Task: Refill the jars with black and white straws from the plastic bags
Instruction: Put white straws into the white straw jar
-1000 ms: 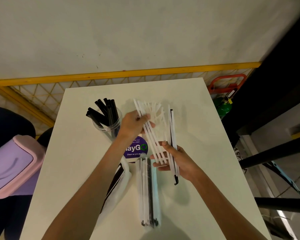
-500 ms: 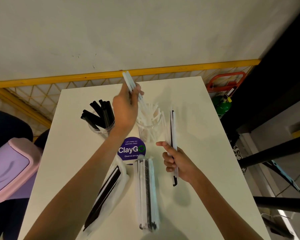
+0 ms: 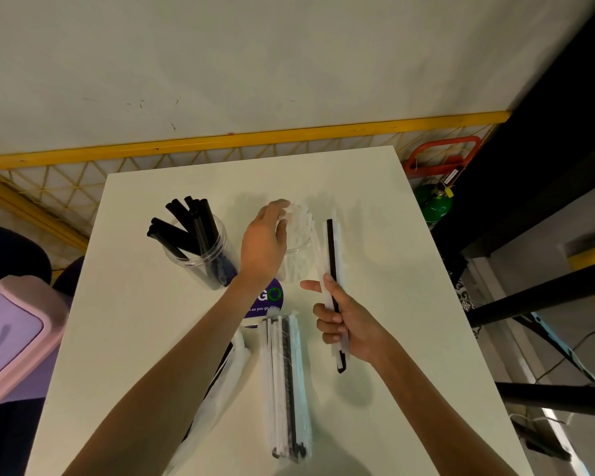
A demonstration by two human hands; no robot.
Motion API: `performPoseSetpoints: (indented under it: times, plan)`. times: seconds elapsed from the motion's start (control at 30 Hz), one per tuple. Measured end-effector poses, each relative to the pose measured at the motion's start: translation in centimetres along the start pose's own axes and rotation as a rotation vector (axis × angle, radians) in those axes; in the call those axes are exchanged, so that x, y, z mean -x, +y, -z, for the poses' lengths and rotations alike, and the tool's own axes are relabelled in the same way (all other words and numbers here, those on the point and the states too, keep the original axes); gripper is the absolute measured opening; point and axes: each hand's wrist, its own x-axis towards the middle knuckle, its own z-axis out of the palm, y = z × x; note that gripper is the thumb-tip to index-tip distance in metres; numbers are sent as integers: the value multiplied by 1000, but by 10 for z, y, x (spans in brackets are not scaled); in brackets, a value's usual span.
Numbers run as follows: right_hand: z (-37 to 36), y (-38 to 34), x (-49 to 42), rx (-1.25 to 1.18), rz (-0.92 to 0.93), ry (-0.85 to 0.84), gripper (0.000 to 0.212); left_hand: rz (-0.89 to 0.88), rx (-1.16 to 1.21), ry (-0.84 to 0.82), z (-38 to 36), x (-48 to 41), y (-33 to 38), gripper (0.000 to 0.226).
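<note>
Pointing away from you, the black straw (image 3: 330, 249) and white straws (image 3: 323, 255) run lengthwise, gripped in your right hand (image 3: 349, 324). Your left hand (image 3: 263, 245) hangs open-fingered over the white-straw jar (image 3: 298, 259); the black-straw jar (image 3: 200, 259) stands left, a straw bag (image 3: 285, 383) nearer you on the counter (image 3: 392, 235).

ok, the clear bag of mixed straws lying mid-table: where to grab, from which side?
Probably mid-length, pinched across its narrow width from above, approaching from the right. The bag lies flat and long, running away from the person, so its long edges suit opposing fingers. The left forearm is close by its left edge; the right edge is unobstructed.
</note>
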Motion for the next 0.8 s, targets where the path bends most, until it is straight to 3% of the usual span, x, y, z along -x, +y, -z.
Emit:
performPoseSetpoints:
  times: [0.1, 0.23, 0.3, 0.47, 0.63, 0.8]
  plan:
    - [-2, 0, 0, -45, -1, -16, 48, -70, -13, 104, 4, 3, 10, 28]
    - [-2, 1, -1, -89, 2, -55, 45, -32, 212, 143, 11, 15, 33, 23]
    - [-3, 0, 0, -101, 10, -80, 43, 128, 328, 73, 11, 24, 38, 22]
    - [-7, 0, 4, -96, -9, -134, 38, 595, 682, -351, 11, 37, 42, 24]
    - [-10, 1, 8, -75, -43, -168, 41, 694, 843, -393, 19, 38, 46, 26]
    - [-13, 0, 10, 7, 10, -135, 36, 712, 803, -367, 27, 35, 44, 19]
